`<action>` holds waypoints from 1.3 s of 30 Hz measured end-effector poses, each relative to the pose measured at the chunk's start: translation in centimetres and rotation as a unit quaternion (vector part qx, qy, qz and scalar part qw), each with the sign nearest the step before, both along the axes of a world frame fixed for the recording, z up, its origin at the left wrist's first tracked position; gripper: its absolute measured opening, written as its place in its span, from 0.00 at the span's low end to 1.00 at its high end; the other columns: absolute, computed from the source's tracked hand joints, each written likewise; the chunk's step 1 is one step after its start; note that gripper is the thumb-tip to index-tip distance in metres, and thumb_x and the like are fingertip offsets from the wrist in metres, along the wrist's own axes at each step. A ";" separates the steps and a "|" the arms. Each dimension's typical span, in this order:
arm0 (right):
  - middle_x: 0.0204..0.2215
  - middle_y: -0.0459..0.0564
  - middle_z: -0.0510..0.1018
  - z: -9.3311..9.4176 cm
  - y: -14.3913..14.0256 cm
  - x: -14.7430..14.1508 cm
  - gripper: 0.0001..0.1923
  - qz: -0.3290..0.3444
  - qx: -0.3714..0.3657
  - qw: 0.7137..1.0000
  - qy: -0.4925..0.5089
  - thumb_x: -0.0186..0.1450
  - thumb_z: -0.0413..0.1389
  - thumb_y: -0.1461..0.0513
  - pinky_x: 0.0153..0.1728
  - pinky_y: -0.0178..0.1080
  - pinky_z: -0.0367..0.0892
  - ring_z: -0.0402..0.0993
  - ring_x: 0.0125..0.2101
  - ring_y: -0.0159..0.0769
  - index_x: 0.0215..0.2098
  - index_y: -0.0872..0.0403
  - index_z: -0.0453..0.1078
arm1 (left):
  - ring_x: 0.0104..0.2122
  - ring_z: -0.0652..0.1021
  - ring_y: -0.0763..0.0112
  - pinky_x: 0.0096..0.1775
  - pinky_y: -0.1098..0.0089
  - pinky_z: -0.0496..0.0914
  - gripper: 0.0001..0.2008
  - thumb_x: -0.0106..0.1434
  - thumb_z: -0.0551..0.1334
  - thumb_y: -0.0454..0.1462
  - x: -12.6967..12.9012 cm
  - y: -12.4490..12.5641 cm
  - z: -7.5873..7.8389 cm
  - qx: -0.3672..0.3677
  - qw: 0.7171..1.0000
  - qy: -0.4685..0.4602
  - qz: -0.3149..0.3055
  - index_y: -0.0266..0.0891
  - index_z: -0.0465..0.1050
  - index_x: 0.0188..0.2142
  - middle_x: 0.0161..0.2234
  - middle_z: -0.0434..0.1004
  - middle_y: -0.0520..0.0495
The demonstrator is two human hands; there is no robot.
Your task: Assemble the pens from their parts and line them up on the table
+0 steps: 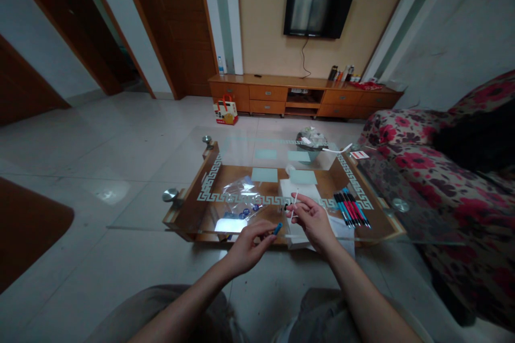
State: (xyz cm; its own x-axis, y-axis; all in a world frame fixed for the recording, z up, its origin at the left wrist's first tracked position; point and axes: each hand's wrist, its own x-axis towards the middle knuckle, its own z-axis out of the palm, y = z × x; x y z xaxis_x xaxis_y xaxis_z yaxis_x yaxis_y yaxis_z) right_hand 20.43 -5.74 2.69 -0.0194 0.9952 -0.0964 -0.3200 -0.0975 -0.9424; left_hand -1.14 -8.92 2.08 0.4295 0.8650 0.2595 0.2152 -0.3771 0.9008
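My left hand (252,244) is closed, with a short blue pen barrel (277,229) pinched between thumb and fingers. Beside it on the right, my right hand (309,220) pinches a thin white pen refill (295,204), which stands nearly upright. The two hands are apart, both over the near edge of the glass table (153,214). To the right of my right hand, several pens (351,209) with blue, red and black barrels lie side by side. Clear plastic bags (241,198) with small blue pieces lie to the left, though their contents are hard to make out.
White paper or a box (289,188) shows beneath my right hand. A bin (311,139) stands beyond the table, with a white strip (340,149) near the far edge. A flowered sofa (418,158) is at the right. A low TV cabinet (265,94) lines the wall.
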 end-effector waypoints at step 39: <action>0.39 0.52 0.81 0.0 -0.2 -0.2 0.18 0.026 0.019 0.999 0.027 0.59 0.65 0.54 0.29 0.36 0.73 0.80 0.27 0.35 0.42 0.53 0.70 | 0.38 0.77 0.67 0.37 0.71 0.71 0.16 0.68 0.58 0.43 0.0 -0.2 -0.1 -0.062 0.997 0.039 -0.003 0.41 0.76 0.51 0.43 0.79 0.44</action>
